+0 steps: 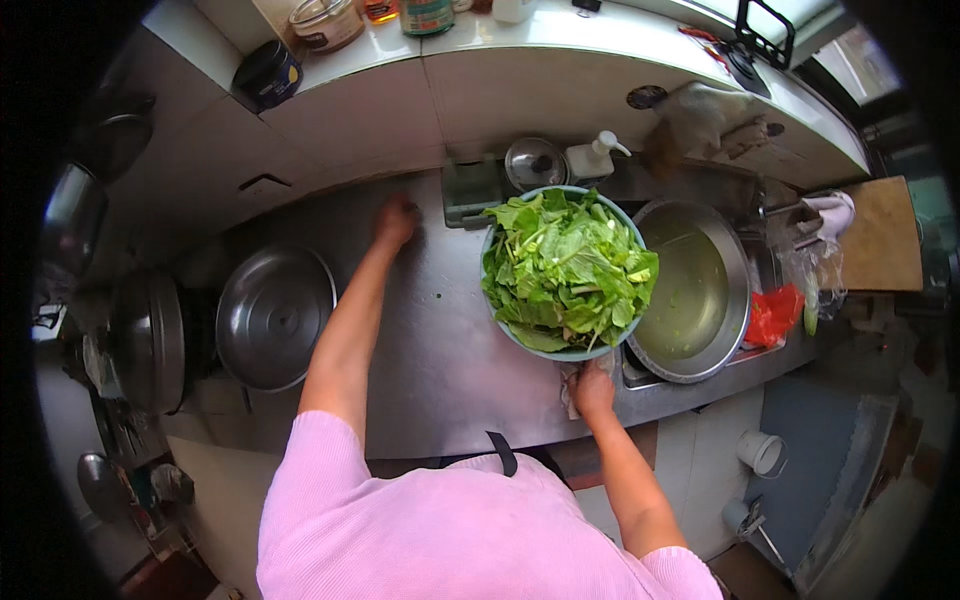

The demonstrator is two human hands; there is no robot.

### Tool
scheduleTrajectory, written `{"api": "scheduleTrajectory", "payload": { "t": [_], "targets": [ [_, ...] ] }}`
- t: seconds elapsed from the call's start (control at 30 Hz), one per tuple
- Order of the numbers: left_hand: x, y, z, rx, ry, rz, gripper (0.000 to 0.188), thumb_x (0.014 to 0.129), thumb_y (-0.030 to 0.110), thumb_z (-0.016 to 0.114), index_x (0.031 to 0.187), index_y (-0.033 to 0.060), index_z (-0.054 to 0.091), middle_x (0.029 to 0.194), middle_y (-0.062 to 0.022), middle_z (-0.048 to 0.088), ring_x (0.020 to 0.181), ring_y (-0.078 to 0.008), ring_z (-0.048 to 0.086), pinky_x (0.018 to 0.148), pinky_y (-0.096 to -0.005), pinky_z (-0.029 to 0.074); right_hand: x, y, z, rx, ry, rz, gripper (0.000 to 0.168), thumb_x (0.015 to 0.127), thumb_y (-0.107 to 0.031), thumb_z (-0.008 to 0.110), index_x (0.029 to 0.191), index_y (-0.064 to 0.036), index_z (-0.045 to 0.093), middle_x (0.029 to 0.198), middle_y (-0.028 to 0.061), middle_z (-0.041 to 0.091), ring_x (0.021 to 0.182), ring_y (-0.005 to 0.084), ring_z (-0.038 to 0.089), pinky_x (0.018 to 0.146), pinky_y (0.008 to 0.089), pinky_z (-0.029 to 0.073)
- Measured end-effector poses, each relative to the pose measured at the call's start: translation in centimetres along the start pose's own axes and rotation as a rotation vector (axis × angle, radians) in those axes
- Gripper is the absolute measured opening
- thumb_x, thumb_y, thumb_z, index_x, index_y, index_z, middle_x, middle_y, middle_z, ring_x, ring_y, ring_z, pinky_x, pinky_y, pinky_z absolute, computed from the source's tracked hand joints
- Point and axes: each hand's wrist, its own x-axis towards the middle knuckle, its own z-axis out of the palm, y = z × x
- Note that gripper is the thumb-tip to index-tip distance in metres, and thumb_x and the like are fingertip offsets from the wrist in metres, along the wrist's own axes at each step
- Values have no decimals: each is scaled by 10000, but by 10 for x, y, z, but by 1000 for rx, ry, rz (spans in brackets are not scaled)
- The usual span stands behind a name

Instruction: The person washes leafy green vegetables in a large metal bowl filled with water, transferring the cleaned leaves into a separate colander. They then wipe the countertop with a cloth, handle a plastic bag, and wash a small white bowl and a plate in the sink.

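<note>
A round light-blue basin (491, 322) heaped with torn green leafy vegetables (566, 274) stands on the steel counter (435, 360), close to the sink. My right hand (592, 386) is at the basin's near edge, holding a pale crumpled cloth (568, 394); its fingertips are partly hidden. Farther back and to the left, my left hand (397, 219) is low over the counter with its fingers curled. Whether anything is inside it cannot be made out. A large metal basin (686, 292) of cloudy greenish water with leaf bits sits over the sink, right of the vegetables.
A steel pan (277, 319) lies on the left. Behind the vegetables are a green container (471, 191), a glass lid (535, 163) and a pump bottle (592, 159). A red plastic bag (772, 315) and a wooden board (874, 232) are at the right. Jars (326, 26) line the ledge.
</note>
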Motion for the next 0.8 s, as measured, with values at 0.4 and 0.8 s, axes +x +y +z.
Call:
{"api": "scheduleTrajectory", "payload": {
  "t": [0.4,0.8],
  "targets": [
    [-52,254,-96,-391,-216,773,216,667,67,543,880,59,579,753,-89,573,684,-208,566,630,-313,449,-2,0,-5,16,47,-46,241,718,-171,480,922,-58,422,709,209,587,688,393,571,635,485,441],
    [-16,284,-41,189,-666,597,416,693,-16,463,1085,97,545,986,-114,592,886,-228,564,757,-326,439,-1,15,2,181,24,-122,318,668,-175,528,942,-51,424,697,212,581,689,383,572,619,478,451]
  ]
}}
